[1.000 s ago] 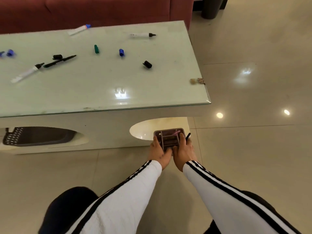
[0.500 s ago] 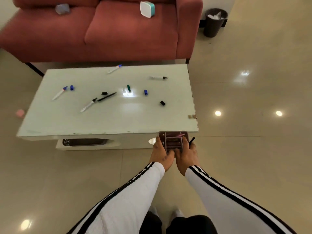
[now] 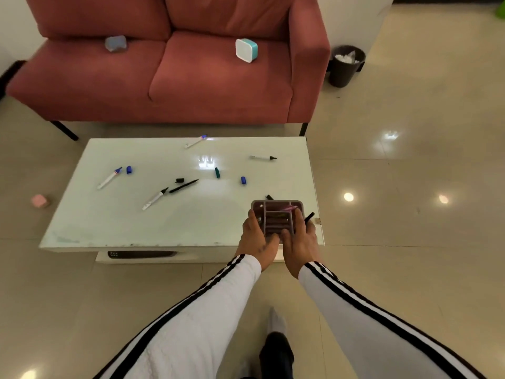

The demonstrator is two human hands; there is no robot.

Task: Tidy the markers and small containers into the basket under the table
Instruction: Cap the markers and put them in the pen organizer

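Observation:
I hold a small grey compartment organiser (image 3: 276,218) with both hands over the near right corner of the white glass table (image 3: 114,225). My left hand (image 3: 255,239) grips its left side, and my right hand (image 3: 299,242) grips its right side together with a black pen (image 3: 309,216). A pink item lies inside the organiser. Several markers lie on the table: a white one with a black tip (image 3: 263,158), a black pen (image 3: 183,186), a white marker (image 3: 154,198), a blue-tipped marker (image 3: 109,178). Loose caps include a green one (image 3: 217,172) and a blue one (image 3: 243,180). A dark basket (image 3: 142,254) sits under the table.
A red sofa (image 3: 175,77) stands behind the table with a white-and-teal box (image 3: 246,50) and a grey bundle (image 3: 116,44) on its seat. A black waste bin (image 3: 345,65) stands right of the sofa. A pink block (image 3: 39,201) lies on the tiled floor at left.
I have stood up and the view has pulled back. The organiser rose from beside the table's lower opening to above the table's near right corner, both hands still holding it.

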